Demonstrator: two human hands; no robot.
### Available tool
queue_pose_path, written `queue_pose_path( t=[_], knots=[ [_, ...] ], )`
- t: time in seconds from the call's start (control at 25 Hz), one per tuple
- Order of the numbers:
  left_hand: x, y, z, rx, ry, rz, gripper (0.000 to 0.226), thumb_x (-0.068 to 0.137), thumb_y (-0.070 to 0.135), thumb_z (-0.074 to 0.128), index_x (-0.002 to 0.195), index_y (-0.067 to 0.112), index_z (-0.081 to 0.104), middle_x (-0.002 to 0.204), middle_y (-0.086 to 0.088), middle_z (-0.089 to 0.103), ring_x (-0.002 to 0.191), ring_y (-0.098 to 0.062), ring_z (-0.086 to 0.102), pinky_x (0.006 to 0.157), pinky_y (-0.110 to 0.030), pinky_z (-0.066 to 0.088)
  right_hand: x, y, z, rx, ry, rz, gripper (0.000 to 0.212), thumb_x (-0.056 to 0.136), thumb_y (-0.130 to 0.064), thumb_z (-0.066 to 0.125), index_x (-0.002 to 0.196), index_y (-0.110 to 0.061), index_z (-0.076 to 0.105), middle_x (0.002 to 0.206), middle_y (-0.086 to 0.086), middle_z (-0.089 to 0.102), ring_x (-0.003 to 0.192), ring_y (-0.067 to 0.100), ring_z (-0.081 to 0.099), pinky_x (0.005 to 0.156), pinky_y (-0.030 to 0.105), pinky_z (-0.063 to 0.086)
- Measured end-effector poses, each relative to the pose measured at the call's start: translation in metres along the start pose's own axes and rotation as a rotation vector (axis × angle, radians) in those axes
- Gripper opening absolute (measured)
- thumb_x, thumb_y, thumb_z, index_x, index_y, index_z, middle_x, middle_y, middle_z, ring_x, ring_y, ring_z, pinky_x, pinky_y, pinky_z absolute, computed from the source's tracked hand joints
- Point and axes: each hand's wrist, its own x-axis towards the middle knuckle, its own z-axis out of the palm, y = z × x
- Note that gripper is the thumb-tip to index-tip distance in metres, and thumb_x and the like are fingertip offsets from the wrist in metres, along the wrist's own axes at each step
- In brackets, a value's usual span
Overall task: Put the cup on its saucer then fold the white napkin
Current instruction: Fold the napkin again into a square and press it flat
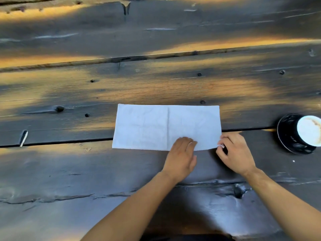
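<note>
The white napkin (156,126) lies flat on the dark wooden table (86,171) as a wide rectangle with a vertical crease down its middle. My left hand (181,156) rests palm down on its near edge, just right of the crease, fingers together. My right hand (234,152) pinches the napkin's near right corner between thumb and fingertips. At the far right, the cup (310,130), with a pale inside, stands on its black saucer (284,134), partly cut off by the frame edge.
The table is made of rough dark planks with gaps, knots and cracks, and patches of warm light fall across it. A dark object shows at the bottom edge between my forearms.
</note>
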Motion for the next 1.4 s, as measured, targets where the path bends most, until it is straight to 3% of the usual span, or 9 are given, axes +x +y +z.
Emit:
queue_pose_path(
  t=[0.32,0.56,0.72,0.84,0.92,1.04,1.12,1.24,1.4],
  knots=[
    [-0.056,0.026,0.008,-0.034,-0.044,0.037,0.025,0.085,0.019,0.058,0.108,0.013,0.065,0.090,-0.002,0.064,0.081,-0.027,0.059,0.075,-0.038,0.044,-0.063,-0.077,0.005,0.289,-0.145,-0.267,0.010,0.086,-0.022,0.069,0.087,-0.014,0.064,0.090,-0.001,0.060,0.088,0.023,0.058,0.093,0.038,0.048],
    [-0.122,0.007,-0.035,-0.158,0.060,-0.099,0.019,0.095,0.019,0.057,0.108,0.017,0.071,0.097,0.004,0.071,0.088,-0.017,0.065,0.080,-0.030,0.051,-0.069,-0.095,0.011,0.243,-0.273,-0.309,0.023,0.084,-0.027,0.074,0.105,-0.022,0.066,0.103,-0.008,0.066,0.101,0.011,0.061,0.117,0.036,0.036],
    [-0.163,-0.004,-0.063,-0.358,0.200,-0.442,0.014,0.097,0.028,0.058,0.106,0.030,0.069,0.096,0.018,0.070,0.085,0.000,0.065,0.076,-0.012,0.046,-0.051,-0.101,0.009,0.233,-0.336,-0.222,0.007,0.086,-0.014,0.072,0.091,-0.018,0.071,0.092,-0.008,0.069,0.090,0.017,0.065,0.111,0.042,0.041],
    [-0.181,-0.009,-0.071,-0.454,0.364,-0.668,0.008,0.096,0.027,0.065,0.093,0.028,0.072,0.080,0.016,0.069,0.071,-0.001,0.063,0.065,-0.016,0.047,-0.039,-0.108,0.004,0.363,-0.398,-0.036,0.002,0.088,-0.017,0.072,0.089,-0.019,0.071,0.091,-0.008,0.071,0.095,0.017,0.064,0.104,0.037,0.044],
    [-0.189,-0.012,-0.076,-0.519,0.449,-0.800,0.028,0.094,0.047,0.061,0.079,0.024,0.065,0.062,0.011,0.056,0.055,-0.004,0.047,0.055,-0.019,0.040,-0.030,-0.120,-0.002,0.532,-0.439,0.179,0.010,0.085,-0.022,0.076,0.079,-0.020,0.069,0.089,-0.004,0.074,0.103,0.010,0.065,0.096,0.034,0.048],
    [-0.199,-0.018,-0.080,-0.543,0.554,-0.895,0.042,0.091,0.061,0.054,0.078,0.022,0.063,0.057,0.002,0.051,0.050,-0.003,0.040,0.049,-0.019,0.033,-0.017,-0.140,-0.012,0.726,-0.496,0.310,0.029,0.086,-0.026,0.076,0.066,-0.017,0.058,0.077,0.011,0.069,0.088,0.019,0.066,0.080,0.031,0.044],
    [-0.202,-0.022,-0.083,-0.552,0.581,-0.931,0.044,0.093,0.061,0.053,0.078,0.020,0.062,0.058,-0.001,0.050,0.050,-0.004,0.040,0.048,-0.020,0.031,-0.007,-0.154,-0.017,0.823,-0.609,0.301,0.030,0.090,-0.030,0.070,0.071,-0.012,0.056,0.069,0.009,0.065,0.066,0.022,0.056,0.071,0.035,0.042],
    [-0.197,-0.035,-0.089,-0.571,0.579,-1.023,0.041,0.096,0.057,0.052,0.072,0.024,0.056,0.055,0.011,0.048,0.050,-0.005,0.042,0.046,-0.016,0.029,0.011,-0.169,-0.014,0.845,-0.740,0.310,0.031,0.099,-0.028,0.061,0.083,-0.002,0.055,0.074,0.015,0.074,0.063,0.026,0.064,0.071,0.044,0.051],
    [-0.165,-0.072,-0.103,-0.528,0.557,-1.083,0.040,0.097,0.053,0.052,0.072,0.022,0.057,0.063,0.006,0.059,0.055,-0.005,0.050,0.048,-0.019,0.036,0.045,-0.183,0.002,0.800,-0.650,0.311,0.022,0.102,-0.029,0.055,0.086,-0.014,0.059,0.074,0.005,0.076,0.057,0.030,0.069,0.065,0.034,0.053]
  ],
)
